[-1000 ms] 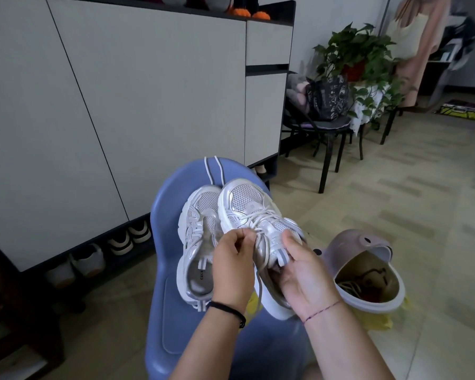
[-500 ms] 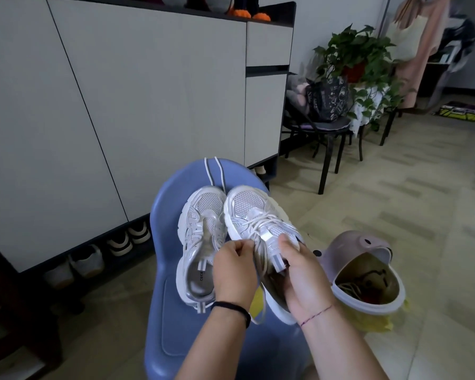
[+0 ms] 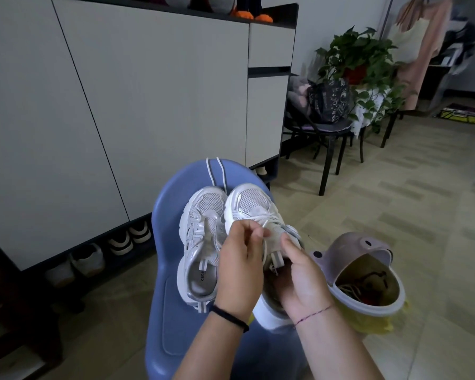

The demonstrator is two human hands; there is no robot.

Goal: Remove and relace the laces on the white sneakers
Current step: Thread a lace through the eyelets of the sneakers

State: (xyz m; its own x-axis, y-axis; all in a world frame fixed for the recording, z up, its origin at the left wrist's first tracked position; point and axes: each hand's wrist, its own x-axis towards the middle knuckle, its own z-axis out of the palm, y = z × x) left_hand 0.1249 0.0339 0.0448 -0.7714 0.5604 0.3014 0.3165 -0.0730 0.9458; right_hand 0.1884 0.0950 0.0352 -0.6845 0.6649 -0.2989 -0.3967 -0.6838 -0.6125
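While the bare sneaker (image 3: 203, 229) lies on the blue chair (image 3: 170, 311), the left hand (image 3: 239, 272) has climbed from the tongue to pinch the lace (image 3: 265, 223) of the laced sneaker (image 3: 251, 201). The right hand (image 3: 302, 281) grips that shoe's collar, thumb forward. Unthreading the second shoe looks under way.

Both hands cover the near half of the right sneaker (image 3: 247, 204); the left hand (image 3: 239, 272) and the right hand (image 3: 299, 281) hide where its lace (image 3: 264, 248) goes in; the loose lace (image 3: 217, 171) slips out of sight behind the toes; the label inside the left sneaker (image 3: 203, 231) is too small to read; the stuff in the bin (image 3: 346, 248) is a dark tangle; the orange things (image 3: 251, 16) on the far cupboard are cut off at the top.
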